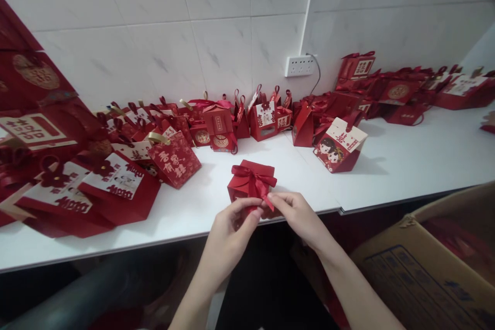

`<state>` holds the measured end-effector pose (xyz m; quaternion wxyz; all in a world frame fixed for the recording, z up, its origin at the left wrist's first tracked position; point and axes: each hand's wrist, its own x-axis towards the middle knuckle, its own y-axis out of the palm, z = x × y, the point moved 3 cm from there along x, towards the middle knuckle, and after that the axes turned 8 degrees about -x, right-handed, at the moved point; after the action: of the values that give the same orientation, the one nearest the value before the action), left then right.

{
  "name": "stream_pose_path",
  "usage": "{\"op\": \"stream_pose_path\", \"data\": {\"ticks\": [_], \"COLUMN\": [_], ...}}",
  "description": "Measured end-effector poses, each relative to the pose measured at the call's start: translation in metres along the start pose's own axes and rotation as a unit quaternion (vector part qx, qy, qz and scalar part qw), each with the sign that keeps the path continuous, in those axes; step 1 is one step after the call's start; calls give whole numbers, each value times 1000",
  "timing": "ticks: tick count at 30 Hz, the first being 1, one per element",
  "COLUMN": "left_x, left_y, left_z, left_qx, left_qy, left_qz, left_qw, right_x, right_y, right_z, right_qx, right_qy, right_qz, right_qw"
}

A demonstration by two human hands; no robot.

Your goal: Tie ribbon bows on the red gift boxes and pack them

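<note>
A small red gift box (247,185) with a red ribbon bow (253,179) on top stands near the front edge of the white counter (406,165). My left hand (232,227) and my right hand (296,214) meet at the box's front, each pinching an end of the ribbon. Both hands have their fingers closed in a pinch.
Many red gift boxes and bags crowd the counter: a large pile at the left (77,175), a row along the tiled wall (240,118), more at the right (402,87). One box with a cartoon couple (340,147) stands apart. A cardboard carton (433,268) sits lower right. A wall socket (299,65) is behind.
</note>
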<state>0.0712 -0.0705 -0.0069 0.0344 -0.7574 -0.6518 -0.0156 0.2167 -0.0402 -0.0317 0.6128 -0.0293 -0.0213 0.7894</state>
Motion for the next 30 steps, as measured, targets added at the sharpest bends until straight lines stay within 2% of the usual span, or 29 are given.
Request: {"op": "stream_pose_path", "data": {"ticks": [3,6,10,13,14,15,17,18,19,24,30], "left_x": [6,9,6,7,12,20,39,48,57,87,91], "left_y": [-5,-12,-25,-38,-43,-49,-61,-63,-61,-32,-29], "left_z": [0,-5,-14,-18,-18,-19,-20,-19,-16,-3,11], "left_qx": [-51,-48,30,87,95,99,112,130,154,206,147], "left_qy": [-30,-36,-61,-74,-56,-22,75,111,127,60,26], "left_qz": [38,87,164,242,230,183,17,-50,-74,19,7], "left_qw": [998,994,984,963,967,978,991,984,977,976,989], "right_x": [-7,-12,-10,-3,-2,-1,0,-1,-2,-2,3], "right_y": [16,38,58,57,54,52,49,49,49,51,52], "right_z": [-3,-7,-9,-9,-8,-8,-8,-9,-9,-16,-22], "right_qx": [15,114,266,294,284,265,217,193,169,72,22], "right_qy": [21,50,72,60,54,47,35,30,22,-2,0], "right_qz": [37,60,11,-46,-58,-65,-64,-58,-53,-47,-48], "right_qw": [999,991,961,953,956,961,973,979,984,996,999]}}
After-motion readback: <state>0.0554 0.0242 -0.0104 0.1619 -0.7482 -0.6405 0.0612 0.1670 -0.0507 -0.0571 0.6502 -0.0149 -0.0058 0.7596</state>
